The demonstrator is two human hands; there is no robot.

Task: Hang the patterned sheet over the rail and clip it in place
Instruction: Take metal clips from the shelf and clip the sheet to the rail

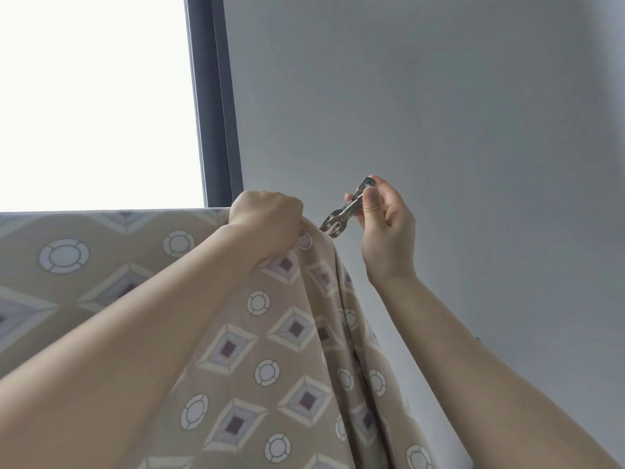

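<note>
The patterned sheet (267, 333), beige with diamonds and circles, hangs draped across the lower left and centre, its top edge running level from the left. The rail beneath that edge is hidden by the cloth. My left hand (267, 221) is closed in a fist on the sheet's top edge at its right end. My right hand (385, 228) pinches a metal clip (345, 209) between thumb and fingers. The clip's jaws point down-left and sit right at the sheet's upper right corner, just beside my left fist. Whether the jaws bite the cloth is unclear.
A bright window (94, 96) fills the upper left, bordered by a dark grey frame (213, 103). A plain pale wall (439, 96) covers the right and upper part. Both forearms reach up from the bottom corners.
</note>
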